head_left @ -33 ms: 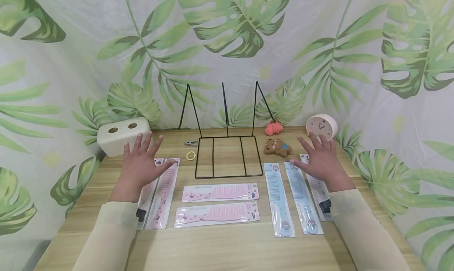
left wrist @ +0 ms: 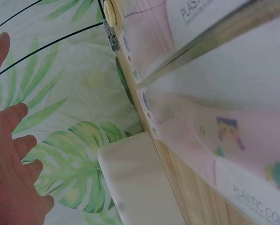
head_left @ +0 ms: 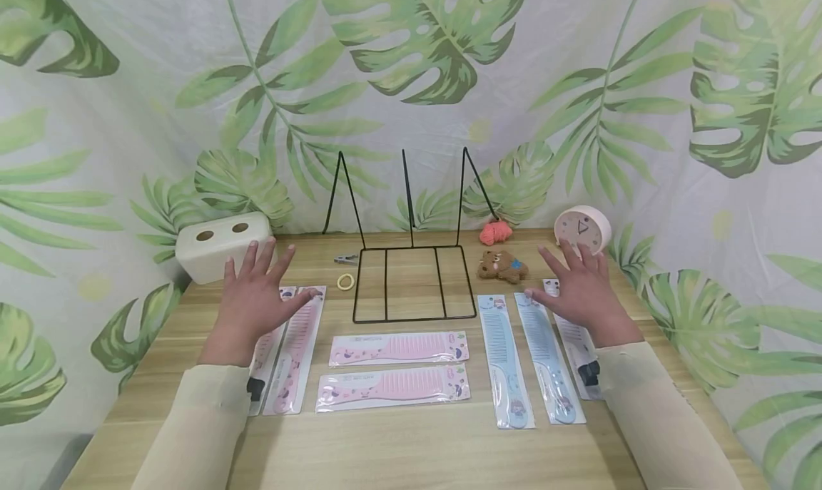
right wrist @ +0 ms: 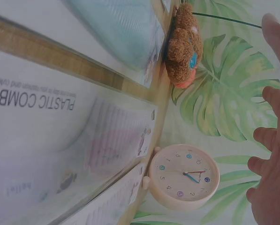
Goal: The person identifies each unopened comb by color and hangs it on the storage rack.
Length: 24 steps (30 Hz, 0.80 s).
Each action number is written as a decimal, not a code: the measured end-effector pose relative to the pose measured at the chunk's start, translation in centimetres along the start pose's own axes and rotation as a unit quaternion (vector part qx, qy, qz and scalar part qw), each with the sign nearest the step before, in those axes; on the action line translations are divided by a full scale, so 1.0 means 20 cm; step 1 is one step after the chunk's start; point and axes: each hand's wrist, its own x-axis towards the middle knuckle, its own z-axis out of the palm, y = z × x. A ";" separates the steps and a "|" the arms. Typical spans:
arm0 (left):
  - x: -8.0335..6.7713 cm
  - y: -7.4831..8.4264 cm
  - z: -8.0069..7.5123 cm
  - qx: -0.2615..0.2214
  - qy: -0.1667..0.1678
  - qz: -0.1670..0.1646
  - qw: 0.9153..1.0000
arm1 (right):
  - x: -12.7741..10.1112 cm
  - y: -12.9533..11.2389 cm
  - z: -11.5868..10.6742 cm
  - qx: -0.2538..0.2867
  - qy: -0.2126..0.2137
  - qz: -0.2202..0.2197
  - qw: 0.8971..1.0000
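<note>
With fingers spread, my left hand [head_left: 252,304] hovers above two pink combs in clear packets at the left; the inner packaged comb [head_left: 302,354] shows well, the outer one is partly covered. My right hand [head_left: 583,297], also spread, is over the right-hand packets: a blue packaged comb [head_left: 551,365] and a pale packaged comb [head_left: 576,347] partly hidden by the hand. Another blue comb [head_left: 504,361] lies further in. Between the hands, two pink packaged combs [head_left: 393,388] lie crosswise. Both wrist views show the hands raised off the table, holding nothing.
A black wire rack [head_left: 414,319] stands mid-table. Left of it are a cream box with two holes [head_left: 221,254], a metal clip [head_left: 346,259] and a yellow ring [head_left: 339,282]. To its right are coral yarn [head_left: 495,232], a brown plush bear [head_left: 496,265] and a pink clock [right wrist: 184,176].
</note>
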 end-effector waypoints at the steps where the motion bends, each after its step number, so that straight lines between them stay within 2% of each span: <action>1: 0.00 0.00 0.00 0.000 0.000 0.000 1.000 | 0.00 0.00 0.00 0.001 0.000 0.000 1.000; 17: -0.01 -0.02 -0.01 0.006 0.002 -0.008 1.000 | -0.01 -0.02 -0.02 0.006 -0.003 -0.002 1.000; 24: -0.05 -0.05 0.00 0.006 0.001 -0.013 1.000 | 0.03 -0.05 0.01 0.003 -0.010 -0.033 0.999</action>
